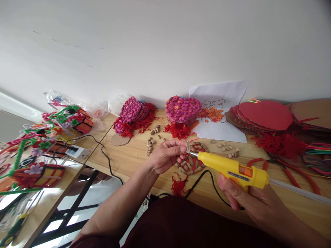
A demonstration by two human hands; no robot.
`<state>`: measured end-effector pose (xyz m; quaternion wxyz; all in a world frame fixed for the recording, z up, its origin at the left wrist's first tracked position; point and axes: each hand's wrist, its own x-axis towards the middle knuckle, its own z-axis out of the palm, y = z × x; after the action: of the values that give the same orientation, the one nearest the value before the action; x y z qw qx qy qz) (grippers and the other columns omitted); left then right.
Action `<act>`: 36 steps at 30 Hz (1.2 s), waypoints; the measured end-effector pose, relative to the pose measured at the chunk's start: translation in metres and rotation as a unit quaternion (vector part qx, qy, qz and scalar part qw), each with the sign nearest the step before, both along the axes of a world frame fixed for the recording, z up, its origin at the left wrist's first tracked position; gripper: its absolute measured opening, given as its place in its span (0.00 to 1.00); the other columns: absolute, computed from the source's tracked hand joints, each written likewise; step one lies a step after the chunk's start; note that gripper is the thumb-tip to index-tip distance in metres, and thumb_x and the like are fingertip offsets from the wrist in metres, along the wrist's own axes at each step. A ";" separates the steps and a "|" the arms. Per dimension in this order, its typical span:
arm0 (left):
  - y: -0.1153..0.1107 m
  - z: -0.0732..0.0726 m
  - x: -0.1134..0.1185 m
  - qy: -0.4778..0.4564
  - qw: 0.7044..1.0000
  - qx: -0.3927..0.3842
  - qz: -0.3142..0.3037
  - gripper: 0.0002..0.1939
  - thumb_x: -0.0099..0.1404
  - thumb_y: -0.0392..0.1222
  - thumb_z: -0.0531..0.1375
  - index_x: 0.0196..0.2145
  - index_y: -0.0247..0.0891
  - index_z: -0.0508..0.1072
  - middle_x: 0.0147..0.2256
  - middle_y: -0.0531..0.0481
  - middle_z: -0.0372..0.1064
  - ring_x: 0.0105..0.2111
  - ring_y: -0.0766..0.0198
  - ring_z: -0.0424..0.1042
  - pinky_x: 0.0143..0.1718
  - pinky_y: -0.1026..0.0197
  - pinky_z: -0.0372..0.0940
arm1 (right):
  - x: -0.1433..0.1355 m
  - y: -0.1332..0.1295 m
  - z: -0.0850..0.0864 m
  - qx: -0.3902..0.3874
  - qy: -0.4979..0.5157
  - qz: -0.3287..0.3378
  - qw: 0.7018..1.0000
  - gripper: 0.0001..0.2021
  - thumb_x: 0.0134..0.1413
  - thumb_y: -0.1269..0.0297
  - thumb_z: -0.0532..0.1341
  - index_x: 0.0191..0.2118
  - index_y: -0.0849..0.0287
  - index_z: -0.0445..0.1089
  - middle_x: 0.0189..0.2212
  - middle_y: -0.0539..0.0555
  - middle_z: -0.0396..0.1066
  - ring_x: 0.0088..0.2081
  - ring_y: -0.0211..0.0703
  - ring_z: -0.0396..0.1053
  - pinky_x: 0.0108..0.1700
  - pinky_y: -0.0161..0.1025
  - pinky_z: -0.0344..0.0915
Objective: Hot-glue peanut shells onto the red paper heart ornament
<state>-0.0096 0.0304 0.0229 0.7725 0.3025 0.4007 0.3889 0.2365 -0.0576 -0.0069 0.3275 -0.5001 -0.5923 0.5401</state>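
Mid-frame, pinching peanut (188, 146) in left hand (165, 156); lower right, gripping yellow glue gun (219, 163) in right hand (254, 199) — aiming nozzle (193, 154) close by peanut, ideally angling heat away from fingertips.

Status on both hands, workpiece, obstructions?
Left hand: pinching peanut at nozzle. Right hand: gripping glue gun. Red piece: partly peanut-covered, beneath. Cord loops nearby.

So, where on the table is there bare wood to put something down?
The table is barest between the black cable and the peanut column, below the cardboard. A smaller patch lies inside the cable bend below the glue gun. Red discs and yarn crowd the right; flower crafts, the left.
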 end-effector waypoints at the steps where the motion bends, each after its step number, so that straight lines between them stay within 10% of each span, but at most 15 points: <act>1: 0.000 0.000 0.000 0.001 1.000 -0.002 0.002 0.16 0.45 0.40 0.75 0.29 0.31 0.77 0.22 0.52 0.69 0.20 0.73 0.66 0.22 0.71 0.63 | 0.001 0.000 -0.001 -0.004 -0.002 0.017 1.000 0.18 0.60 0.46 0.56 0.31 0.55 0.68 0.18 0.49 0.65 0.21 0.41 0.64 0.24 0.39 0.63; 9: 0.003 0.006 -0.011 -0.012 0.998 0.056 -0.002 0.12 0.49 0.41 0.74 0.27 0.32 0.76 0.20 0.53 0.68 0.20 0.74 0.65 0.22 0.72 0.62 | -0.008 0.010 0.020 -0.012 0.026 -0.039 0.999 0.18 0.62 0.46 0.54 0.32 0.55 0.66 0.18 0.47 0.62 0.20 0.39 0.61 0.24 0.38 0.60; 14: 0.013 0.015 -0.034 0.145 0.978 0.150 0.007 0.13 0.48 0.40 0.74 0.31 0.33 0.79 0.24 0.49 0.74 0.24 0.68 0.72 0.27 0.67 0.68 | -0.009 0.024 0.032 -0.044 0.041 -0.112 0.992 0.20 0.60 0.43 0.55 0.36 0.56 0.68 0.26 0.53 0.73 0.23 0.40 0.69 0.27 0.38 0.68; 19: 0.016 0.005 -0.044 0.384 0.864 0.324 -0.035 0.07 0.56 0.39 0.68 0.32 0.33 0.80 0.32 0.47 0.75 0.29 0.67 0.74 0.30 0.67 0.69 | -0.007 0.032 0.015 -0.007 0.052 -0.102 0.993 0.18 0.59 0.46 0.58 0.44 0.55 0.71 0.51 0.61 0.71 0.50 0.54 0.72 0.35 0.39 0.75; 26: 0.020 -0.011 -0.040 0.534 0.666 0.511 -0.095 0.04 0.62 0.35 0.63 0.34 0.38 0.80 0.35 0.50 0.70 0.30 0.69 0.70 0.34 0.65 0.68 | -0.006 0.034 -0.002 -0.007 0.085 -0.084 0.993 0.17 0.62 0.49 0.57 0.52 0.47 0.72 0.57 0.56 0.68 0.57 0.58 0.67 0.41 0.44 0.78; 36: 0.015 -0.006 -0.033 0.612 0.564 0.527 -0.173 0.08 0.68 0.35 0.56 0.36 0.37 0.77 0.40 0.46 0.69 0.37 0.65 0.73 0.41 0.62 0.69 | -0.006 0.034 -0.004 -0.048 0.078 -0.093 0.991 0.16 0.61 0.47 0.57 0.50 0.44 0.73 0.56 0.53 0.69 0.58 0.57 0.66 0.45 0.43 0.78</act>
<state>-0.0431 0.0449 0.0165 0.0983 0.8851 0.4409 0.1119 0.2303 -0.0231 -0.0105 0.3971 -0.5247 -0.4895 0.5721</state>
